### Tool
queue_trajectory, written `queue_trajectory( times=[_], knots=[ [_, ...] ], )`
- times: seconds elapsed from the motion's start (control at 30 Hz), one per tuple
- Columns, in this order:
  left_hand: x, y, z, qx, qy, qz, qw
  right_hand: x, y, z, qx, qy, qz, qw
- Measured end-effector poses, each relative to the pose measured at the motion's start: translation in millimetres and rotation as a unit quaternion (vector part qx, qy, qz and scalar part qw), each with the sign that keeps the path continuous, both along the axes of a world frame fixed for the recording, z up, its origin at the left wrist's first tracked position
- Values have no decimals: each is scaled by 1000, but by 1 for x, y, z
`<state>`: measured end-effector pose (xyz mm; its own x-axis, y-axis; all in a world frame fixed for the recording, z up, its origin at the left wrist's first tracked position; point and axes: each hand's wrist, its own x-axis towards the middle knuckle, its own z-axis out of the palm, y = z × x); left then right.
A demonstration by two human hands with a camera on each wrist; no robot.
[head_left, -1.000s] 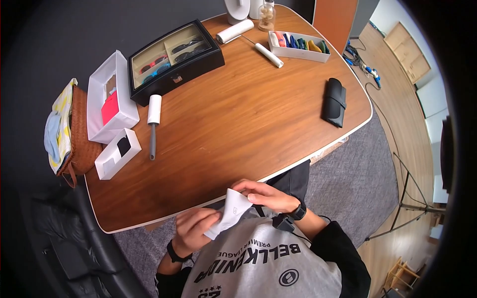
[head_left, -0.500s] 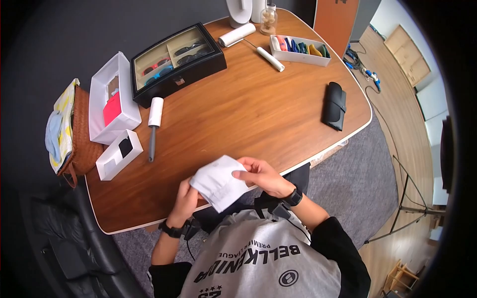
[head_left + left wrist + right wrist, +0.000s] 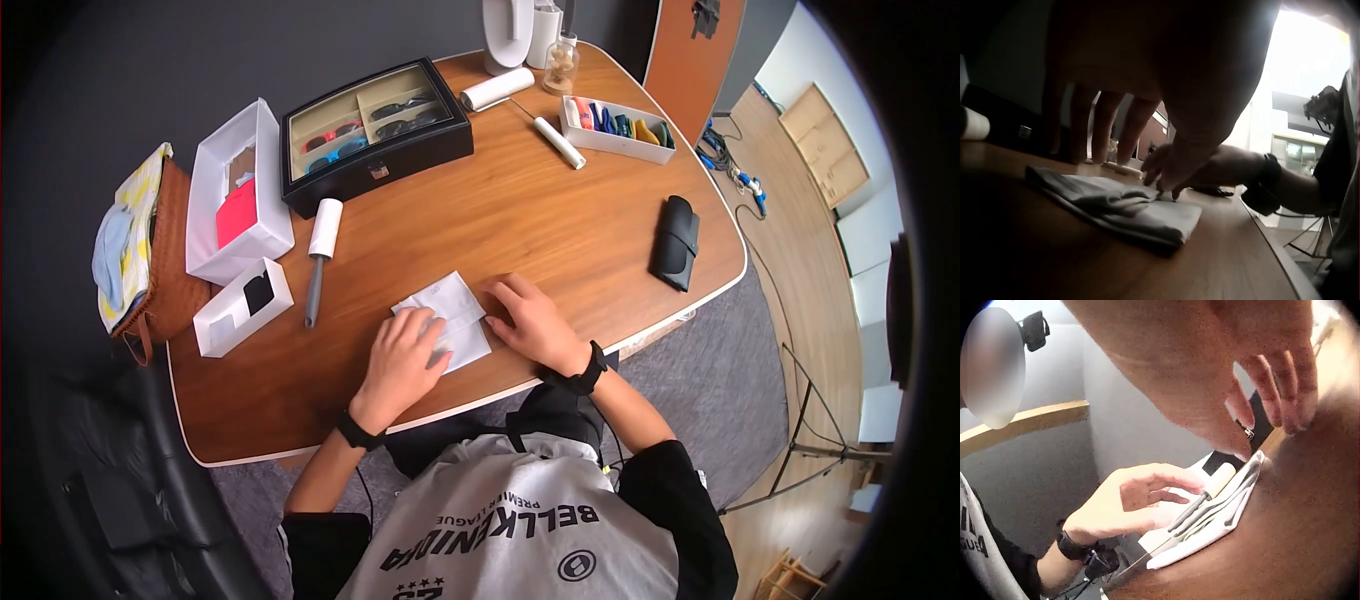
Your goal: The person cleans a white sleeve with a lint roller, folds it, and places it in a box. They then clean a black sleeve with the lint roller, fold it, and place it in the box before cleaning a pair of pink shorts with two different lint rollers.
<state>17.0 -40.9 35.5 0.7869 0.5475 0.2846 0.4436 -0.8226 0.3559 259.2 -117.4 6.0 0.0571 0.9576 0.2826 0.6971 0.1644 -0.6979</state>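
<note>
Since both hands are over the work, I'll start there: one white cloth (image 3: 465,330), folded, lies flat on the one table (image 3: 480,215). The left hand (image 3: 400,365) is palm down over its left part, fingers loosely bent and a bit spread, gripping nothing. The right hand (image 3: 537,325) is at the cloth's right edge, relaxed, thumb apart from the fingers, also gripping nothing. Can't tell if its thumb actually touches, and the left hand hides part of the cloth.

Counting stuff: two rollers, a grey-handled roller (image 3: 321,240) beyond and left of the left hand, and a white-handled roller (image 3: 497,90) well beyond both hands. One black pouch (image 3: 676,243) right of the right hand. One jar (image 3: 562,68) far beyond the hands, beige bits inside, too small to name. A white stand (image 3: 508,35) beside it is cut off at the top.

Containers: one black case (image 3: 372,170) beyond the left hand with four pairs of glasses under its clear lid, one red, one blue, two dark. Three white boxes: the big box (image 3: 262,240) holds something pinkish red, the small box (image 3: 243,318) a black item, the far box (image 3: 618,146) a packed row of colourful rolls, hard to count. One brown basket (image 3: 172,255), far left, has yellow-patterned and light blue fabric.
</note>
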Motion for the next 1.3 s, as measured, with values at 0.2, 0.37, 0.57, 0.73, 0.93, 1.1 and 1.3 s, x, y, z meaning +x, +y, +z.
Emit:
queue_trajectory(
  times=[0.2,0.37,0.57,0.73,0.93,1.1,1.3],
  knots=[
    [8,3,-21,30,72,-18,997,6,5,1,10,-99,63,993],
    [7,12,-10,-26,69,-32,997,4,10,0,-14,-148,84,985],
    [2,42,-6,-146,-17,-19,989,-1,20,7,35,-184,112,976],
    [-1,57,0,-220,-41,-29,974,-5,38,9,94,-218,125,963],
    [-1,59,3,-269,-70,9,961,-5,64,16,94,-188,141,967],
    [1,50,6,-18,-26,32,999,-8,82,25,80,-134,138,978],
    [3,85,20,10,-55,59,997,-4,108,39,75,-118,131,981]
  ],
)
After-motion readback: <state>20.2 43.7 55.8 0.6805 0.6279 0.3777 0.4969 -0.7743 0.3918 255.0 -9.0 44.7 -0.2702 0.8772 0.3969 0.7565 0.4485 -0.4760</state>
